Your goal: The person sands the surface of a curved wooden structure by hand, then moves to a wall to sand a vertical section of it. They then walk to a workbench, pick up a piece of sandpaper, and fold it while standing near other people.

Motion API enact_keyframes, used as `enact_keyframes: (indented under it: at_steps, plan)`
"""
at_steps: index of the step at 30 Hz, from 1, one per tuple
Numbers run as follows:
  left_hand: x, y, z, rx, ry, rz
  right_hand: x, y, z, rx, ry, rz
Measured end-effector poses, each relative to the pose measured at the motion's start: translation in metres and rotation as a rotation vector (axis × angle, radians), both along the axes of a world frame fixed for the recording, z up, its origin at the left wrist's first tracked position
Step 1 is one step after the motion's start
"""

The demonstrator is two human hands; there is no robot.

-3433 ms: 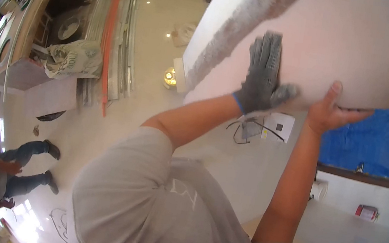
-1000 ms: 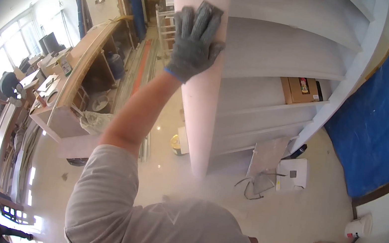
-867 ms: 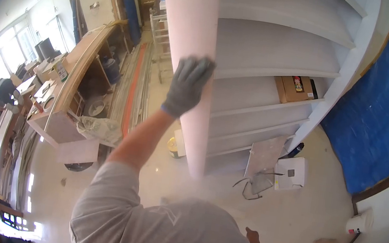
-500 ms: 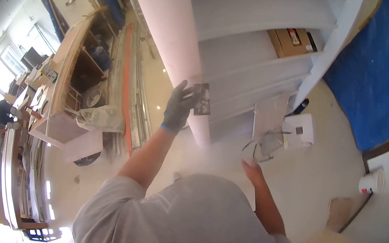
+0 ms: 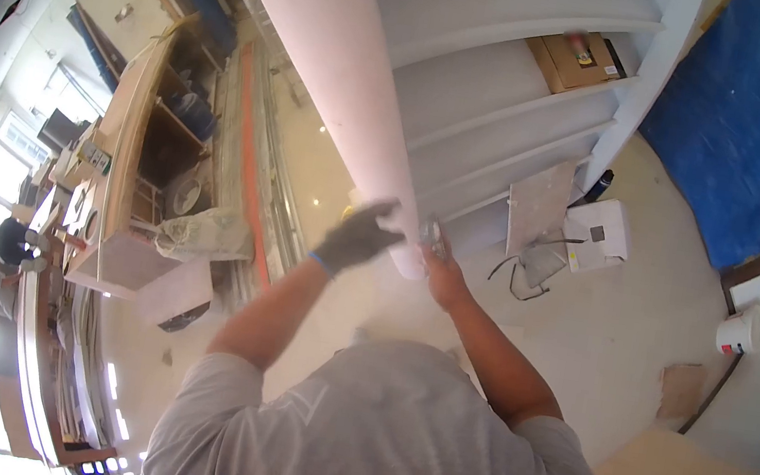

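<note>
A tall white panel edge (image 5: 327,63) of the shelf unit runs down in front of me. My left hand (image 5: 355,237), in a dark grey glove with a blue cuff, is beside the lower part of this edge. Its fingers are apart and somewhat blurred, and a bit of yellow shows behind them. On the other side of the edge, my bare right hand (image 5: 441,274) is closed around a small grey, blotchy flat piece (image 5: 433,232), held up against the panel. The fingers partly hide that piece.
Right of the panel, white shelves (image 5: 530,24) hold a cardboard box (image 5: 573,62). A board (image 5: 539,202), a white box (image 5: 602,233) and a clear bag (image 5: 539,261) are on the floor. Leftward lie long strips (image 5: 251,149) and a wooden cabinet (image 5: 124,140). A person (image 5: 2,265) is farther left.
My left hand has moved down, and the dark blotchy rectangular piece no longer shows in it. My right hand has come up and left to the panel, now with a grey flat piece.
</note>
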State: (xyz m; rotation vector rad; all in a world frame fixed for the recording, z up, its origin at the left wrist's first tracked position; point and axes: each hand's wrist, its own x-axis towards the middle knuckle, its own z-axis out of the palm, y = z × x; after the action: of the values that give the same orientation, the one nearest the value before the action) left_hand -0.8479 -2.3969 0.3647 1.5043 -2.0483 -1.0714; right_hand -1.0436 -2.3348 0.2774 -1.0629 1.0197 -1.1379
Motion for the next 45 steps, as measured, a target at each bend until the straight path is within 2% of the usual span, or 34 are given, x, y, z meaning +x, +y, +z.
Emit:
enact_keyframes:
  at_steps: [2,4,5,6,7,9,10,11,12,13,15,16,17,20,22,24,25,28,31,32,34,35,36,37,38,39,40,41,42,43,44,45]
  plan:
    - [0.022,-0.038,0.081,-0.483,0.03,-0.004,0.006,-0.004,-0.005,-0.119,0.193,-0.086]
    - [0.039,-0.065,0.179,-0.893,0.067,0.002,0.014,-0.02,0.023,-0.128,0.29,-0.191]
    - [0.049,-0.075,0.231,-1.32,-0.046,-0.057,0.021,-0.034,0.028,-0.232,0.458,-0.259]
    - [0.05,-0.086,0.281,-1.351,0.082,-0.007,0.032,-0.05,0.033,-0.33,0.629,-0.328]
    - [0.052,-0.094,0.324,-1.565,-0.038,0.078,0.044,-0.068,0.04,-0.421,0.803,-0.399]
    - [0.072,-0.131,0.406,-1.658,-0.038,-0.024,0.077,-0.086,0.132,-0.412,0.765,-0.374]
    - [0.082,-0.15,0.447,-1.704,-0.04,-0.076,0.099,-0.087,0.176,-0.495,0.693,-0.419]
    - [0.052,-0.105,0.465,-1.635,-0.141,0.096,0.131,-0.122,0.169,-0.585,0.794,-0.61]
    - [0.048,-0.126,0.485,-1.707,-0.033,0.075,0.16,-0.138,0.174,-0.689,0.743,-0.784]
    - [0.033,-0.142,0.488,-1.768,0.176,0.218,0.181,-0.151,0.185,-0.592,0.715,-0.903]
    - [0.025,-0.139,0.485,-1.63,0.057,0.33,0.19,-0.165,0.172,-0.614,0.827,-1.021]
    - [0.024,-0.141,0.483,-1.637,0.045,0.352,0.19,-0.171,0.16,-0.63,0.886,-1.069]
    - [0.025,-0.144,0.48,-1.655,0.044,0.348,0.191,-0.177,0.137,-0.722,0.874,-1.118]
    - [0.023,-0.145,0.473,-1.716,0.024,0.32,0.198,-0.169,0.053,-0.655,0.927,-1.069]
    - [0.027,-0.142,0.47,-1.745,0.038,0.312,0.2,-0.157,-0.002,-0.393,0.65,-1.039]
    - [0.028,-0.143,0.468,-1.78,0.041,0.304,0.195,-0.15,-0.027,0.091,0.571,-0.911]
    - [0.028,-0.141,0.466,-1.796,0.038,0.302,0.193,-0.151,-0.023,0.115,0.714,-0.906]
    - [0.021,-0.134,0.455,-1.835,0.003,0.262,0.201,-0.176,0.044,-0.336,0.527,-1.17]
    - [0.016,-0.133,0.451,-1.857,0.002,0.238,0.199,-0.177,0.084,-0.523,0.612,-1.253]
    - [0.017,-0.133,0.451,-1.864,0.006,0.239,0.199,-0.176,0.074,-0.469,0.602,-1.225]
    - [0.02,-0.133,0.448,-1.873,0.026,0.231,0.201,-0.174,0.025,-0.366,0.583,-1.176]
    - [0.021,-0.133,0.446,-1.88,0.037,0.219,0.206,-0.185,-0.029,-0.264,0.57,-1.22]
    - [0.022,-0.133,0.444,-1.889,0.044,0.208,0.207,-0.183,-0.066,-0.209,0.444,-1.236]
    - [0.024,-0.132,0.443,-1.9,0.056,0.2,0.197,-0.178,-0.095,-0.095,0.066,-1.108]
    - [0.025,-0.132,0.44,-1.902,0.065,0.184,0.198,-0.194,-0.156,0.025,-0.158,-1.166]
    - [0.024,-0.132,0.438,-1.912,0.08,0.197,0.199,-0.2,-0.162,0.081,0.147,-1.126]
    - [0.023,-0.132,0.436,-1.922,0.095,0.211,0.201,-0.207,-0.165,0.146,0.452,-1.063]
    - [0.028,-0.124,0.431,-1.898,0.075,0.187,0.213,-0.209,-0.12,0.094,0.423,-1.203]
    - [0.03,-0.123,0.428,-1.889,0.08,0.18,0.224,-0.206,-0.048,0.042,0.392,-1.343]
    - [0.031,-0.122,0.425,-1.88,0.084,0.173,0.226,-0.204,-0.005,-0.143,0.537,-1.439]
    - [0.029,-0.123,0.423,-1.884,0.118,0.185,0.227,-0.202,0.019,-0.331,0.687,-1.525]
    - [0.027,-0.123,0.42,-1.892,0.138,0.196,0.226,-0.197,0.025,-0.398,0.673,-1.519]
